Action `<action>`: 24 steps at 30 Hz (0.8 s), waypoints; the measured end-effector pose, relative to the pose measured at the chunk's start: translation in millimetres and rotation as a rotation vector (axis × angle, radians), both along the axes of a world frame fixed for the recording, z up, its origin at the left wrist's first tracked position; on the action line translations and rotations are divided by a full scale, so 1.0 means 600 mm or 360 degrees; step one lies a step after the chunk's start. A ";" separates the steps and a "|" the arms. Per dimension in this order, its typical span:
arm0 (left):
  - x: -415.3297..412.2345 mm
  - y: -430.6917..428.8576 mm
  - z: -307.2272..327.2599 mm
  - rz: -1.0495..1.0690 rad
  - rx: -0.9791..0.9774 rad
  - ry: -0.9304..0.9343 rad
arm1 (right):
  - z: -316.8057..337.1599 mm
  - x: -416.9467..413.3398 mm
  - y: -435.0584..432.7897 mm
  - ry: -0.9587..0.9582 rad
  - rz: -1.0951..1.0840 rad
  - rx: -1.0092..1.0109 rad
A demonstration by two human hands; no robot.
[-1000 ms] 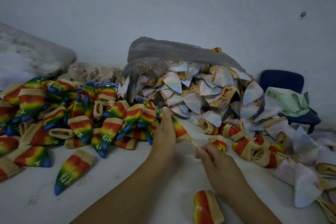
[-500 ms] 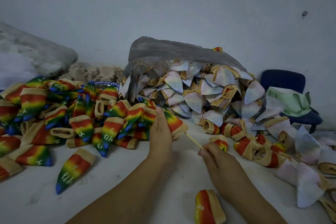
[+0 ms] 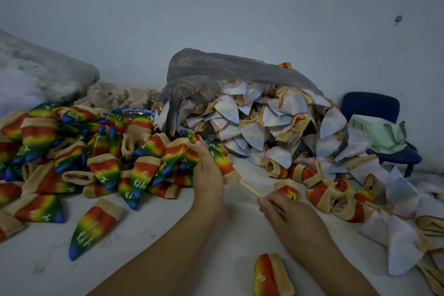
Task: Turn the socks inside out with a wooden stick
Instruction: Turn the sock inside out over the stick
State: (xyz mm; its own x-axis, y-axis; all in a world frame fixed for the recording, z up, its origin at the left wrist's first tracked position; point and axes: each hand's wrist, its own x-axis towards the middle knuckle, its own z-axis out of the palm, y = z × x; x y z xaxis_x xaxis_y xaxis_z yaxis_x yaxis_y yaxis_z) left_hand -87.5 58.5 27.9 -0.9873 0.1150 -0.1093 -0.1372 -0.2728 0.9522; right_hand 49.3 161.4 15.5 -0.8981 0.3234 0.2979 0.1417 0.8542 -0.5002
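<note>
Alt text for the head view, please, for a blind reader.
The left hand holds a sock; the right hand pinches a wooden stick poking from its cuff. At left, rainbow socks; behind, pale socks spilling from a bag.

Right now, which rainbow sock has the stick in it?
The sock gripped by the left hand: the stick pokes out of its tan cuff toward the right hand. The other socks lie loose.

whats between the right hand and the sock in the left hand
In the head view, only the wooden stick spans it, from the cuff of the sock to the right hand.
</note>
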 end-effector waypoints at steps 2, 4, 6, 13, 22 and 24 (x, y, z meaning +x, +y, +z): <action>-0.004 -0.002 -0.001 0.0028 0.0013 -0.0012 | 0.001 -0.002 -0.002 0.0004 0.0002 -0.0051; 0.001 0.001 -0.002 -0.0009 0.0072 0.0002 | 0.001 -0.006 -0.010 0.0051 -0.0021 -0.0200; 0.008 0.006 -0.005 -0.0023 0.0103 0.0044 | 0.002 -0.007 -0.020 0.0105 -0.0058 -0.0306; 0.015 0.009 -0.009 0.0029 0.0032 0.0234 | 0.008 -0.013 -0.033 0.0150 -0.0059 -0.0534; 0.004 0.013 -0.010 -0.0306 -0.0140 0.0176 | 0.002 -0.016 -0.031 0.0119 -0.0077 -0.0609; 0.007 0.007 -0.007 -0.0441 -0.0004 0.0119 | 0.006 -0.012 -0.021 0.0118 -0.0085 -0.0505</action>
State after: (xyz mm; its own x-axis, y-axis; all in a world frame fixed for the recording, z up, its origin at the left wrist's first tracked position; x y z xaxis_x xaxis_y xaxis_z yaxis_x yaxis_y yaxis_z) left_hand -83.2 62.6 23.6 -0.9237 0.3812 -0.0378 -0.1353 -0.2324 0.9632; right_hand 41.9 148.6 19.2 -0.8570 0.4568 0.2386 0.1354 0.6463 -0.7510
